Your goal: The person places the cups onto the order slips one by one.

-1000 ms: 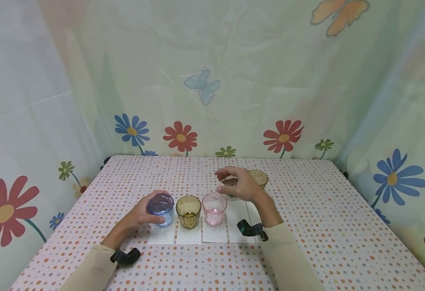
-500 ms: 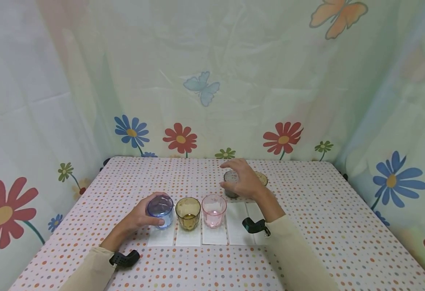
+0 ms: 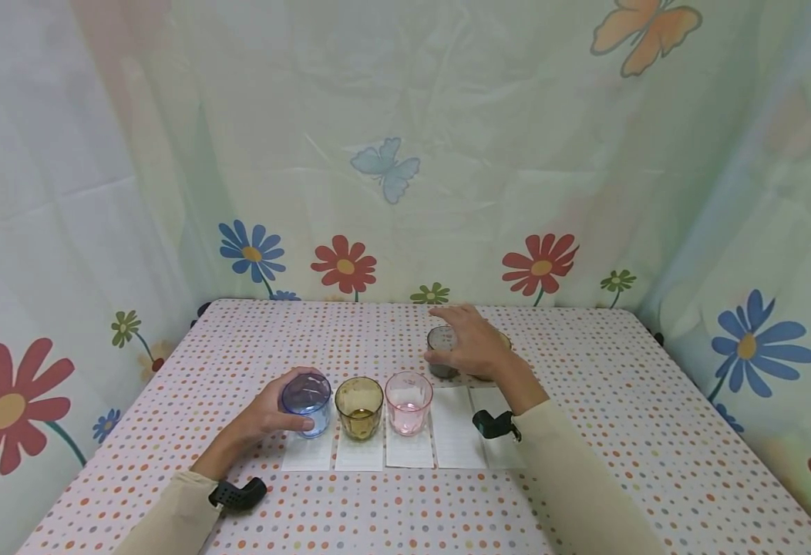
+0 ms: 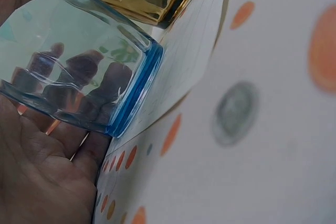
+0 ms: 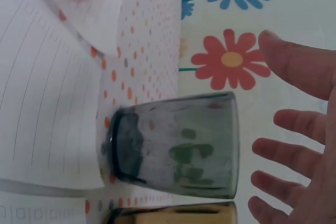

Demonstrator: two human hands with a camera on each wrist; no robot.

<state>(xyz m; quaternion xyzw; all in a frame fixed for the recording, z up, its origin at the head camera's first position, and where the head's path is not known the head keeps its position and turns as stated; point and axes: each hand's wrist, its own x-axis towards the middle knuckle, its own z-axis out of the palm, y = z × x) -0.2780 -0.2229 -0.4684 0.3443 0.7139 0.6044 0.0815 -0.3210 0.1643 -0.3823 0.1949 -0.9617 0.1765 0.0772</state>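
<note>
My left hand (image 3: 270, 405) curls round a blue glass (image 3: 307, 405), thumb on the near side and fingers behind it. The left wrist view shows those fingers through the clear wall of the glass, whose base is on a white paper strip. Right of it stand an amber glass (image 3: 360, 408) and a pink glass (image 3: 408, 405), each on its own strip. My right hand (image 3: 475, 343), fingers spread, is at a grey glass (image 3: 440, 368) behind the strips. In the right wrist view its fingertips are apart from the grey glass (image 5: 181, 142). Another amber glass (image 5: 184, 213) stands beside the grey one, mostly hidden by my hand in the head view.
Lined white paper strips (image 3: 454, 432) lie side by side on the dotted tablecloth (image 3: 350, 509). Two of them on the right carry no glass. A flowered curtain (image 3: 405, 223) hangs behind the table and at both sides.
My right hand has moved from behind the pink glass to the right, and the grey glass has come into view. The left hand stays on the blue glass.
</note>
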